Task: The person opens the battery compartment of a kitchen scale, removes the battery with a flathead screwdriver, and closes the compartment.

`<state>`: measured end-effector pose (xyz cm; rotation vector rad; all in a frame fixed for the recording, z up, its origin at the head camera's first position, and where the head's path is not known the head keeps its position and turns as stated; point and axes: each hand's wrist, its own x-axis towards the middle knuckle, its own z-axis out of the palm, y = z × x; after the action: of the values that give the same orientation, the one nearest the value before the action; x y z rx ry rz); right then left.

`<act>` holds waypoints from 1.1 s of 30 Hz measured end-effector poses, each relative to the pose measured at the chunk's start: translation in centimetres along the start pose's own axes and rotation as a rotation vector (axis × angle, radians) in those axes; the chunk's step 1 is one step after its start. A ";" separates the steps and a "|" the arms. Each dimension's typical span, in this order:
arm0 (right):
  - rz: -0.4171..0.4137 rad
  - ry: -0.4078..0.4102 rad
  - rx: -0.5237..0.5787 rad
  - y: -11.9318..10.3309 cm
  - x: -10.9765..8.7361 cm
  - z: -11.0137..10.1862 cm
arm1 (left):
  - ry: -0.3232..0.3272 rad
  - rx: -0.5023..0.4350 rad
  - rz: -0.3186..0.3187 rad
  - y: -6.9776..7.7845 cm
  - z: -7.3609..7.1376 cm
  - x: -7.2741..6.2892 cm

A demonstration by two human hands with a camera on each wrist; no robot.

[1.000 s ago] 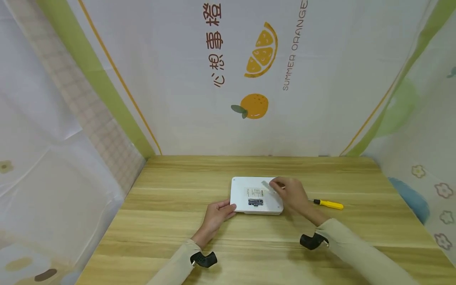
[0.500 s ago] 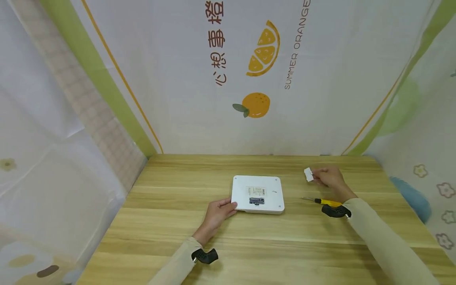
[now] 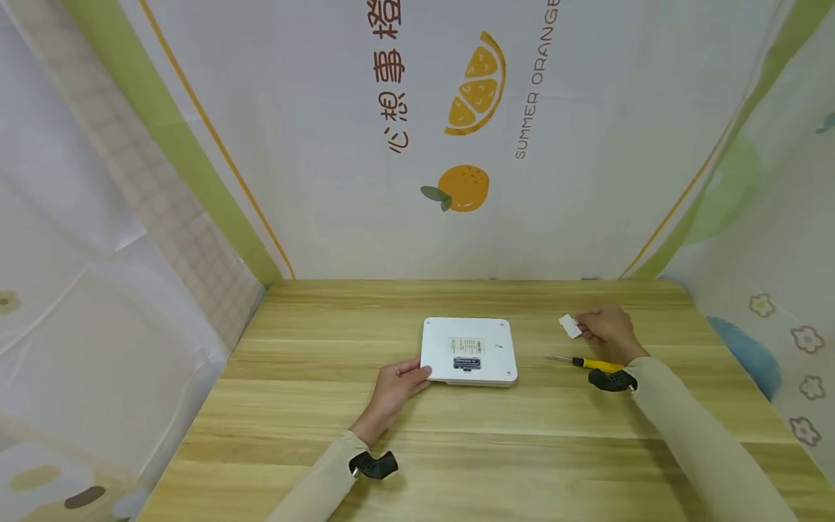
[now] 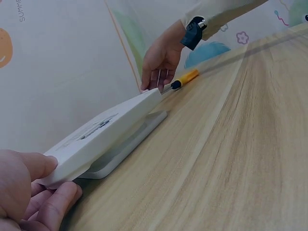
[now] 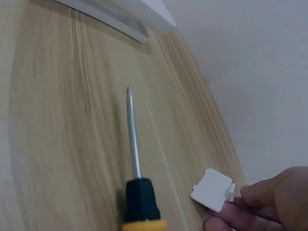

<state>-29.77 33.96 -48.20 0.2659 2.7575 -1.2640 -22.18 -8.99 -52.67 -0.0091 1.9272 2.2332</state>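
A flat white device (image 3: pixel 433 339), perhaps a kitchen scale, lies underside up with a label and an uncovered battery compartment (image 3: pixel 467 364). My left hand (image 3: pixel 393 391) grips its near left corner, thumb on top and fingers below; in the left wrist view that side is tilted up off the table. Off to the right, my right hand (image 3: pixel 608 328) pinches a small white battery cover (image 5: pixel 211 189) by its tabbed edge, close to the tabletop. Whether the cover touches the wood I cannot tell. A screwdriver (image 3: pixel 596 365) with a yellow handle lies just in front of that hand.
The wooden table (image 3: pixel 313 435) meets a hanging white cloth (image 3: pixel 339 239) with orange prints at its back edge. More printed cloth hangs on the left and right. The screwdriver's tip points left, toward the white device.
My right hand has moved right, carrying the battery cover from above the white device to the table's far right, behind the screwdriver. My left hand keeps its grip on the device's corner.
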 end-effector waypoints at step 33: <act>-0.558 0.007 -0.499 4.5 -7.5 -0.7 | -0.032 0.003 0.011 0.1 -0.2 -0.1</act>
<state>-21.56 36.51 -49.85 -0.5697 3.1376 -0.5788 -22.16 -9.25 -52.61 0.0373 1.9189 2.2236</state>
